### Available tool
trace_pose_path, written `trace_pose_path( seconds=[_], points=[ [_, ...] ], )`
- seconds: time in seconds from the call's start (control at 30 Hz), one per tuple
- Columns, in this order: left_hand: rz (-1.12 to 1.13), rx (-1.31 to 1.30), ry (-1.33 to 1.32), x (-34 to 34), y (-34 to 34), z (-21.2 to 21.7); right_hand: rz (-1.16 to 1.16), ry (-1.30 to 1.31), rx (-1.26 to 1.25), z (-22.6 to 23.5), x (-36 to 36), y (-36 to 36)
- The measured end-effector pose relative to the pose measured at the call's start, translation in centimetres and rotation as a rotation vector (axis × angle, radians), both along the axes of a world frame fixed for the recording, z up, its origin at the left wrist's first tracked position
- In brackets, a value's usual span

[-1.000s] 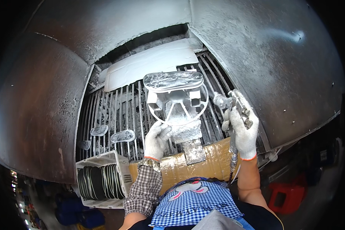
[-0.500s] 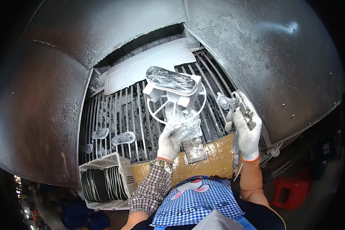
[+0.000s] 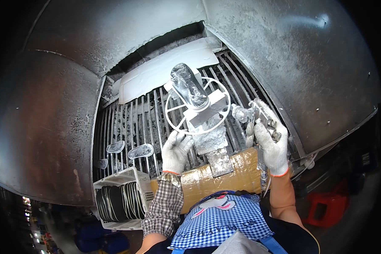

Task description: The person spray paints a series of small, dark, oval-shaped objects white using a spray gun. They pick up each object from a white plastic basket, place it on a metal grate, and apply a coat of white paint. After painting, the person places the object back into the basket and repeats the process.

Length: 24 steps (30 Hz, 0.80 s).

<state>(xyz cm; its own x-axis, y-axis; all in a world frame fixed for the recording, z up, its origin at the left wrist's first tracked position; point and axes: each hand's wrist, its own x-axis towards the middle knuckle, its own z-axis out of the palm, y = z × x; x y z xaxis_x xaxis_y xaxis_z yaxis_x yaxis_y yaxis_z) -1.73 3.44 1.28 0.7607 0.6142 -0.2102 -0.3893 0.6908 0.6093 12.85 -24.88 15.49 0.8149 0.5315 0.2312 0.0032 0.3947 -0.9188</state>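
Head view, left hand: the gloved left hand [image 3: 176, 149] grips the lower edge of the round wire stand [image 3: 197, 108], fingers closed on its rim near the paint-caked post.
Head view, right hand: the gloved right hand [image 3: 271, 144] is wrapped tight around the spray gun [image 3: 258, 117], whose nozzle points left toward the stand.
Workpiece: a dark oblong part [image 3: 189, 86], glossy and grey-coated, lies tilted on white blocks on top of the wire stand, above the grate and just left of the gun's nozzle.
Surface: the stand's post rests on a cardboard-wrapped ledge [image 3: 237, 175] at the front edge of a grimy slatted grate [image 3: 131, 122].
Back of the grate: a white board [image 3: 156, 74] lies flat behind the stand, under the curved metal hood [image 3: 283, 55].
Left of the grate: two small oval parts [image 3: 140, 150] sit on the slats, well apart from the stand.
Lower left: a white plastic basket [image 3: 118, 199] holds a row of dark parts standing on edge.
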Motion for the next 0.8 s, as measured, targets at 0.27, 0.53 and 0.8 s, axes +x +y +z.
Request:
trace_pose_path(
  seconds=[0.27,0.53,0.8],
  points=[
    [0.055,0.034,0.031,-0.4,2.8,1.2,0.029,-0.01,0.019,-0.1,0.2,0.9],
    [0.052,0.082,0.011,-0.2,4.7,2.2,0.135,-0.022,-0.014,-1.0,0.3,2.6],
    [0.086,0.075,0.014,0.5,6.8,2.1,0.034,-0.068,-0.03,-0.8,1.4,4.1]
  ],
)
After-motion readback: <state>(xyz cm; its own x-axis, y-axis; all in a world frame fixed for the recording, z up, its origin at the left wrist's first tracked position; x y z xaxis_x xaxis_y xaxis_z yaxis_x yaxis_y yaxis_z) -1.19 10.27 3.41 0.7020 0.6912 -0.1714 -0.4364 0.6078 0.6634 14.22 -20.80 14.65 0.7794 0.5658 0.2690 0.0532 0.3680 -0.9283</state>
